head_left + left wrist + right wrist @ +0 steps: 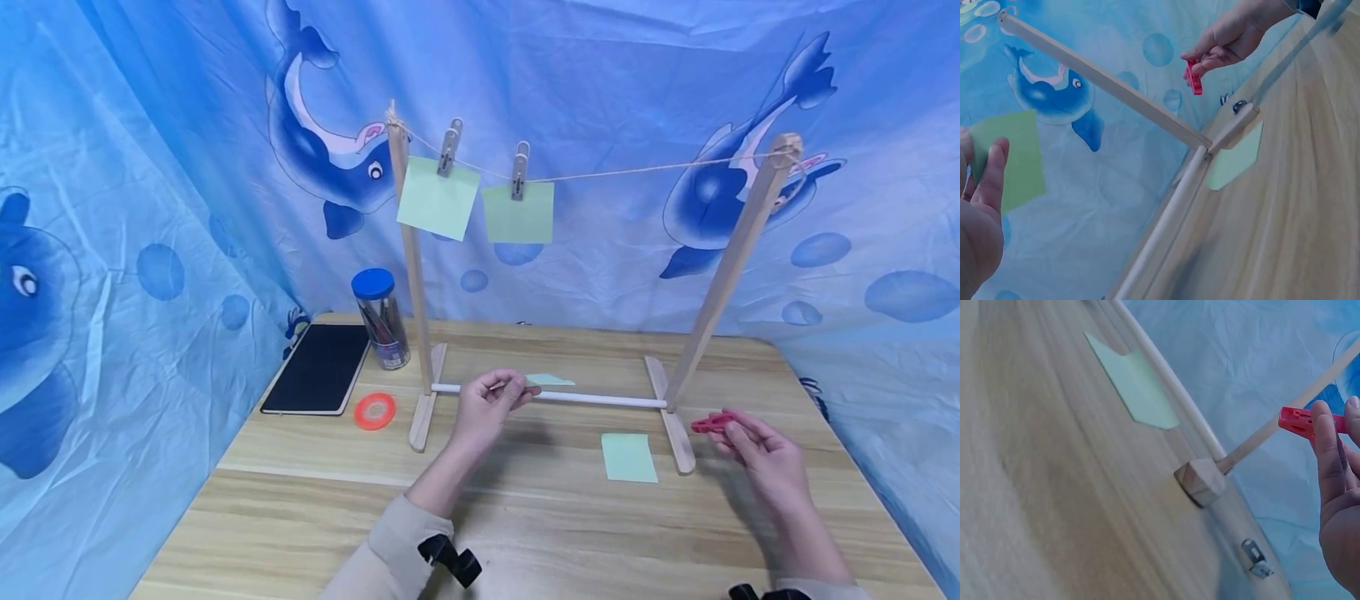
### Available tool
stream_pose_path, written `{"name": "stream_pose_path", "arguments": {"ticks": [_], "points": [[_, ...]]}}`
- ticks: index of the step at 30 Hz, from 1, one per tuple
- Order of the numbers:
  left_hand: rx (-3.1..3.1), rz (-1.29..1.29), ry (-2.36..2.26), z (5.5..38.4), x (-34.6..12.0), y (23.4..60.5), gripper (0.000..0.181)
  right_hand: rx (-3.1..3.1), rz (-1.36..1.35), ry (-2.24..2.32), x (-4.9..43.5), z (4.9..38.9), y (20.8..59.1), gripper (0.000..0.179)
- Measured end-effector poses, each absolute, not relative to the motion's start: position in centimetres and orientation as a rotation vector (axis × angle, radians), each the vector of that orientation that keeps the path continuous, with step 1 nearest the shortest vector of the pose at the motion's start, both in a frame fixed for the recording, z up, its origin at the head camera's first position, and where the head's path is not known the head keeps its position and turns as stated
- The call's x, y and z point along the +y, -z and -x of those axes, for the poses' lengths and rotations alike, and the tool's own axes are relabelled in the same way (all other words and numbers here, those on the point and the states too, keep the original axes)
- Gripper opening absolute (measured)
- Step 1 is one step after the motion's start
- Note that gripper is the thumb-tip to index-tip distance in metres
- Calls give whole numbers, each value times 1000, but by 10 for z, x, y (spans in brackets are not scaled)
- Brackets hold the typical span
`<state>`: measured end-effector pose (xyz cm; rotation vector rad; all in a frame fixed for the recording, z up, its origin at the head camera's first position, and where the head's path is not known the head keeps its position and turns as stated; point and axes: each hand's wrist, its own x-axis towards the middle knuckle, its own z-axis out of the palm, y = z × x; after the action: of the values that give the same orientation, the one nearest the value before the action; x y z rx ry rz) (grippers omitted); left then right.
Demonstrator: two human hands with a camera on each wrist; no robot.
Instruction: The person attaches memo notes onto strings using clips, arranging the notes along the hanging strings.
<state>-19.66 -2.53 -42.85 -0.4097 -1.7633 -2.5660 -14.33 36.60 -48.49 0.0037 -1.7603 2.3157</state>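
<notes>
My left hand [486, 410] pinches a pale green sticky note [551, 380] above the frame's white crossbar, and in the left wrist view this held note [1024, 162] shows its broad face. On the right, my right hand [772, 467] pinches a red clothespin [708, 424] above the table, beside the frame's right foot. Two grey clothespins [519, 172] hang two green notes [438, 200] on the left half of a string [630, 172]. Another green note [629, 458] lies on the table between the hands.
Wooden posts [731, 258] carry the string, joined below by the white crossbar [607, 400]. At left are a black notebook [318, 367], a blue-lidded jar [384, 325] and an orange tape roll [374, 411]. A grey clothespin [1257, 559] lies near the table's right edge.
</notes>
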Motion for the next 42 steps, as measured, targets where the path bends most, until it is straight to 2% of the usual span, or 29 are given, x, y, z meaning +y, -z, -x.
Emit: {"name": "stream_pose_path", "arguments": {"ticks": [7,12,20,29,34,42], "points": [[-1782,358,2468,203,-18,402,22,-1973,-104,-2037,356,145,463,28],[-1796,342,2360,208,-12,376,23,-2056,-233,-1796,346,153,430,29],[-1566,349,2526,213,1,340,9,-2132,-441,-1526,327,166,366,28],[-1511,281,2558,213,16,312,8,-1871,-811,-1686,303,184,307,25],[-1562,236,2498,216,21,304,21,-1860,-862,-1589,292,190,278,24],[-1525,306,2514,221,24,295,20,-1952,-862,-1406,278,199,239,27]]}}
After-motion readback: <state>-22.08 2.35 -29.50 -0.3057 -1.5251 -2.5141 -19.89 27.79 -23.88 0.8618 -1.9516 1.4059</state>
